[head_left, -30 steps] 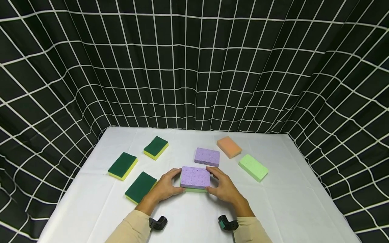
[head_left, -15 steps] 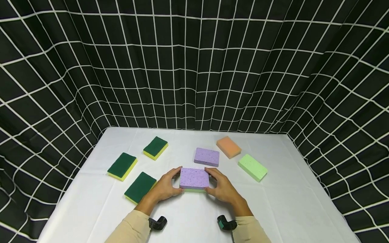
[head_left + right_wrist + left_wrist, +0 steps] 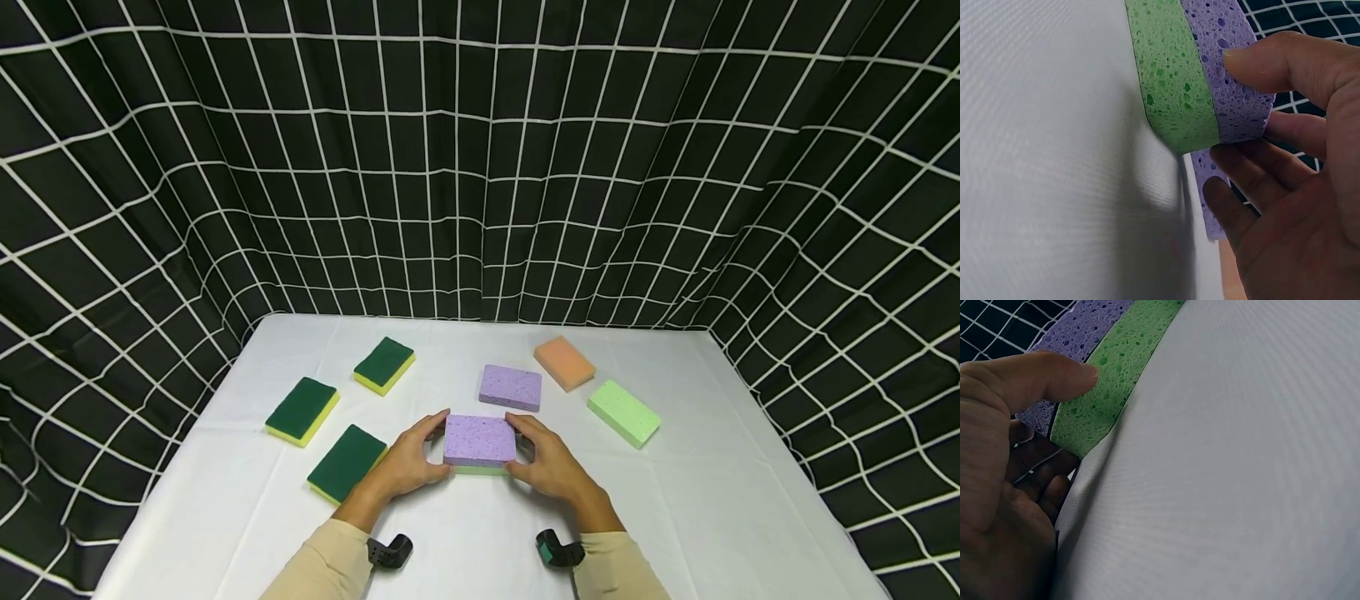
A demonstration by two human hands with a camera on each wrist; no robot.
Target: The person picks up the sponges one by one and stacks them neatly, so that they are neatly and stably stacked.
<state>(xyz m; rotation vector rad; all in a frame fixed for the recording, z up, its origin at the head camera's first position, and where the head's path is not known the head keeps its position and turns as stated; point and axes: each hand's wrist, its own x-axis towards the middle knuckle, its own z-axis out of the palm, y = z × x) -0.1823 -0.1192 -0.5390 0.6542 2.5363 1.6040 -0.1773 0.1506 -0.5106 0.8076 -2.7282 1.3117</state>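
A purple sponge [image 3: 480, 439] lies flat on a green sponge [image 3: 480, 470] at the middle front of the table, their edges roughly lined up. My left hand [image 3: 408, 457] grips the left end of this stack; in the left wrist view its thumb [image 3: 1063, 378] reaches over the front side onto the green sponge [image 3: 1107, 394]. At the other end my right hand [image 3: 551, 458] grips the stack, the thumb [image 3: 1266, 62] on the front side of the purple sponge [image 3: 1225, 56] in the right wrist view. In the head view most of the green sponge is hidden underneath.
Left of the hands lie several green-and-yellow scouring sponges, one [image 3: 347, 463] close by the left wrist. Behind the stack is another purple sponge [image 3: 511, 387]. An orange sponge [image 3: 565, 363] and a light green sponge [image 3: 624, 413] lie right. A black gridded curtain [image 3: 480, 167] surrounds the white table.
The upper purple sponge has shifted slightly toward the front and lines up better with the green one beneath. Both hands have kept their hold and barely moved.
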